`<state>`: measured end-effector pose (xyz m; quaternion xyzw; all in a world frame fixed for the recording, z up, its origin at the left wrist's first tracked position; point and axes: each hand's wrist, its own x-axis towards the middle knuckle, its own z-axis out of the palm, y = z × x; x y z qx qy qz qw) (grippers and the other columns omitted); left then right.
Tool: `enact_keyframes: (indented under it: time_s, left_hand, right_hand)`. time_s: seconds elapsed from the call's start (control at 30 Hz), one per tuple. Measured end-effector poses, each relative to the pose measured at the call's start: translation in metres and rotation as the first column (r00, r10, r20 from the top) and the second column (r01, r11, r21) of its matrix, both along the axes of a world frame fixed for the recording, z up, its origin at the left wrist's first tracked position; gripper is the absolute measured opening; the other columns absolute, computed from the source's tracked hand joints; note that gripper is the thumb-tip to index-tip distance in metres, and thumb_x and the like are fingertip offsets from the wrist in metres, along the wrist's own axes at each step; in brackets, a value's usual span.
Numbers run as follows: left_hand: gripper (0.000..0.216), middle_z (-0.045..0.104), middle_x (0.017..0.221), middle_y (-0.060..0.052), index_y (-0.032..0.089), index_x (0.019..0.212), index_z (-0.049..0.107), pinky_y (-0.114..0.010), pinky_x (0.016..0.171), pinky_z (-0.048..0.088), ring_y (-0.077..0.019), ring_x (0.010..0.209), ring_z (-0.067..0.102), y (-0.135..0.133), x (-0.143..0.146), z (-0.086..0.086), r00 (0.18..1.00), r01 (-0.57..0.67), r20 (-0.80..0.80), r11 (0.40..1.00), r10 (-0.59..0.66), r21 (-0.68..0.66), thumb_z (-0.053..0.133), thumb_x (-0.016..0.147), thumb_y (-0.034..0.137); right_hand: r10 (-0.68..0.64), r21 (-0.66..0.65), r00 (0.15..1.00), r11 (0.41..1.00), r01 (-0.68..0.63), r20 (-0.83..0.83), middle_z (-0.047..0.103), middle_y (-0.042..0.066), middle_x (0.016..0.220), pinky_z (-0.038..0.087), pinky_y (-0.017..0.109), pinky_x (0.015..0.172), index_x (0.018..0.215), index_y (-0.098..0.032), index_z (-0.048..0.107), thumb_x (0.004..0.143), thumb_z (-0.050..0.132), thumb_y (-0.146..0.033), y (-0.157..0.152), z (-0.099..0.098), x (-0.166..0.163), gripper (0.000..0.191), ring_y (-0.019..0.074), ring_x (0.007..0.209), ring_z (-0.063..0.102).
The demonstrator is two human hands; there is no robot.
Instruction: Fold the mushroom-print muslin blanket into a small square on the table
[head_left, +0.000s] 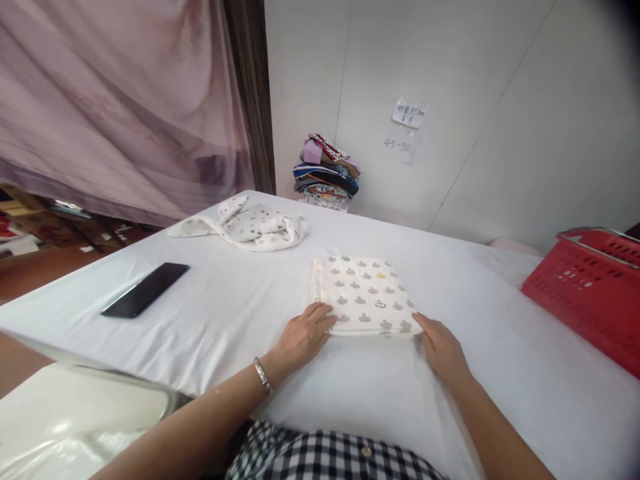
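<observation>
A folded white cloth point(367, 293) printed with small grey motifs and a few green and yellow ones lies square on the white-covered table. At its near left corner, my left hand point(303, 337) holds the edge, with the fingers together on top. My right hand point(443, 347) grips the near right corner between thumb and fingers. Layered folds show along the cloth's left side. Farther back on the table, a second white cloth point(260, 227) with a small dark print lies crumpled, apart from both hands.
A black phone point(145, 290) lies on the left of the table point(230, 313). At the right edge stands a red plastic basket point(590, 293). A stack of folded fabrics point(327, 173) rises beyond the far edge, against the wall. A pale seat point(75, 420) is at lower left.
</observation>
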<state>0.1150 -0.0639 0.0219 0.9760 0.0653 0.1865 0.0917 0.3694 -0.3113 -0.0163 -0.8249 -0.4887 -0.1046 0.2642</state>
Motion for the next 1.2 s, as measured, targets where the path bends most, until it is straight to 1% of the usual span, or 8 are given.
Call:
enact_keyframes:
  time_s: [0.17,0.27,0.47,0.63,0.73,0.87,1.03,1.2]
  left_hand:
    - [0.03,0.055,0.117,-0.009,0.022,0.109,0.057,-0.036,0.081,0.053,-0.024,0.112,0.048,0.001,-0.005,0.009,0.999,0.035,0.044,0.991,-0.03,-0.133,0.059,0.081,0.033]
    - [0.031,0.058,0.113,-0.009,0.02,0.099,0.063,-0.036,0.083,0.052,-0.0225,0.105,0.055,0.006,0.001,0.017,0.998,-0.019,0.058,0.971,0.034,-0.237,0.056,0.082,0.046]
    - [0.034,0.047,0.131,-0.014,0.016,0.11,0.058,-0.045,0.098,0.041,-0.0268,0.122,0.042,0.014,0.044,0.02,0.981,-0.156,0.089,0.97,0.175,-0.188,0.05,0.086,0.038]
    - [0.048,0.032,0.143,-0.015,0.015,0.128,0.043,-0.055,0.105,0.026,-0.0299,0.134,0.022,0.012,0.055,-0.001,0.969,-0.242,-0.091,0.951,0.229,-0.192,0.046,0.087,0.04]
    - [0.046,0.035,0.142,-0.013,0.018,0.129,0.042,-0.053,0.104,0.028,-0.0271,0.134,0.025,0.016,0.048,-0.013,0.972,-0.232,-0.018,0.941,0.235,-0.245,0.042,0.089,0.04]
    - [0.033,0.059,0.113,-0.009,0.017,0.107,0.056,-0.038,0.09,0.043,-0.0213,0.104,0.054,0.03,0.043,-0.013,0.894,-0.324,0.137,0.828,0.426,-0.458,0.047,0.086,0.04]
    - [0.026,0.062,0.071,0.001,0.02,0.073,0.059,-0.026,0.062,0.041,-0.0144,0.065,0.056,0.045,0.043,-0.004,0.827,-0.476,-0.114,0.577,0.55,-0.664,0.048,0.082,0.042]
    - [0.039,0.06,0.069,0.0,0.02,0.064,0.056,-0.026,0.056,0.035,-0.0151,0.062,0.053,0.042,0.043,-0.001,0.837,-0.493,-0.181,0.569,0.516,-0.658,0.048,0.079,0.056]
  right_hand:
    - [-0.024,-0.034,0.973,0.999,0.017,-0.228,0.052,0.003,0.129,0.042,0.041,0.099,0.122,-0.027,0.056,0.082,0.042,-0.025,-0.007,-0.003,0.005,0.042,0.0221,0.118,0.048]
    - [0.009,0.018,0.931,1.0,-0.002,-0.365,0.041,0.001,0.14,0.041,0.04,0.1,0.124,-0.029,0.055,0.081,0.047,-0.028,-0.004,0.013,0.008,0.043,0.0234,0.127,0.039]
    - [0.097,0.002,0.964,0.995,-0.1,-0.247,0.034,0.002,0.144,0.033,0.044,0.105,0.129,-0.028,0.048,0.087,0.044,-0.043,0.061,0.057,-0.005,0.045,0.0236,0.133,0.027]
    - [0.096,-0.29,0.991,0.95,-0.119,-0.092,0.03,0.007,0.145,0.021,0.056,0.106,0.131,-0.027,0.046,0.085,0.044,-0.048,0.105,0.038,-0.002,0.051,0.0286,0.134,0.022]
    - [0.068,-0.308,0.992,0.946,-0.097,-0.104,0.03,0.005,0.145,0.022,0.056,0.106,0.13,-0.029,0.047,0.086,0.04,-0.053,0.103,0.019,0.005,0.05,0.0283,0.134,0.022]
    - [0.072,-0.189,0.981,0.976,-0.106,-0.18,0.034,0.005,0.143,0.021,0.056,0.106,0.127,-0.029,0.051,0.086,0.041,-0.054,0.095,0.014,0.008,0.049,0.027,0.134,0.024]
    - [0.03,0.096,0.899,0.995,0.013,-0.438,0.052,0.005,0.13,0.037,0.043,0.102,0.116,-0.026,0.06,0.08,0.051,-0.05,0.087,0.025,0.013,0.044,0.0245,0.122,0.044]
    - [-0.149,0.077,0.842,0.973,0.22,-0.518,0.062,0.005,0.117,0.046,0.043,0.092,0.11,-0.024,0.065,0.074,0.057,-0.05,0.073,0.026,0.025,0.045,0.0275,0.106,0.058]
